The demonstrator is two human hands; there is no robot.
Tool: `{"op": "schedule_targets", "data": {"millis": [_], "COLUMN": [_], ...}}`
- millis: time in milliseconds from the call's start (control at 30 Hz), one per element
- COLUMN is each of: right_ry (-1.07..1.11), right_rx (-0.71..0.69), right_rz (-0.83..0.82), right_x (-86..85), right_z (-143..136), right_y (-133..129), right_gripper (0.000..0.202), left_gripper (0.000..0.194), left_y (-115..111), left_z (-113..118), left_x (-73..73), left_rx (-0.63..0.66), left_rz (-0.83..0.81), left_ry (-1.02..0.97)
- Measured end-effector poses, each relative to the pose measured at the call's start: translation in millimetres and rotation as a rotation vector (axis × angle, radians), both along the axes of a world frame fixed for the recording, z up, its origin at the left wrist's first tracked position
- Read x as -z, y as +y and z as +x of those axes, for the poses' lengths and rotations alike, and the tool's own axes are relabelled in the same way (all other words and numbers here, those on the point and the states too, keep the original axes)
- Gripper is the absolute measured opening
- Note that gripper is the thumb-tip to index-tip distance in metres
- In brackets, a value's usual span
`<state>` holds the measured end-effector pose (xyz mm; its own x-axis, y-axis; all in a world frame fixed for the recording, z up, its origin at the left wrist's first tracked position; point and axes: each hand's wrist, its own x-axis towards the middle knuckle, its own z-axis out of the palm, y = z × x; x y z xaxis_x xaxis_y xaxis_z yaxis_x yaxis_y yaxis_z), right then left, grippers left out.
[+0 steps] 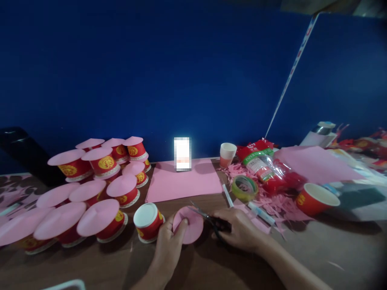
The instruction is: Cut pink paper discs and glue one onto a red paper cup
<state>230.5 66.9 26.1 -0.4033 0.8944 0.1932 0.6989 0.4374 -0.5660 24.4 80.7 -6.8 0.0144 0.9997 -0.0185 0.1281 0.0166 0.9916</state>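
Observation:
Between the thumb and fingers of my left hand is a pink paper disc, its face turned toward me. My right hand is closed around the dark handles of a pair of scissors. The scissor blades point left and lie at the disc's upper right edge; whether they are cutting into it I cannot tell. Just left of my left hand, a red paper cup stands upside down, its white base up. Farther left, several red cups carry shallow pink paper cones on top.
Pink sheets lie at the back, with a bright blurred rectangle above. A roll of green tape, a marker, pink scraps, a plastic cup packet and a red cup lie to the right. A blue wall stands behind.

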Motion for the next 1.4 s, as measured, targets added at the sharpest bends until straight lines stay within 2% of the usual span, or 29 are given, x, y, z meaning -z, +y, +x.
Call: {"op": "schedule_targets", "data": {"millis": [500,900,1167,1400], "right_ry": [0.004,0.035,0.035,0.053], "right_rx": [-0.014,-0.014,-0.023,-0.014], "right_rz": [-0.034,-0.036,-0.05,-0.05], "right_x": [-2.6,0.1,-0.7,0.9], "right_z": [-0.2,0.2,-0.2,-0.3], "right_y": [0.4,-0.4,-0.1,0.0], "right_gripper": [0.002,0.002,0.007,0.002], "left_gripper": [0.037,0.037,0.039,0.04], "left_y": [0.4,-0.7,0.0,0.2], "left_z": [-0.5,1.1,-0.4,-0.1], "left_x": [-0.5,-2.5,2.0,1.5], "left_rx": [0.041,0.011,0.033,0.018], "left_rz": [0.004,-0.011,-0.011,-0.004], "left_ry": [0.024,-0.031,-0.022,-0.025]}}
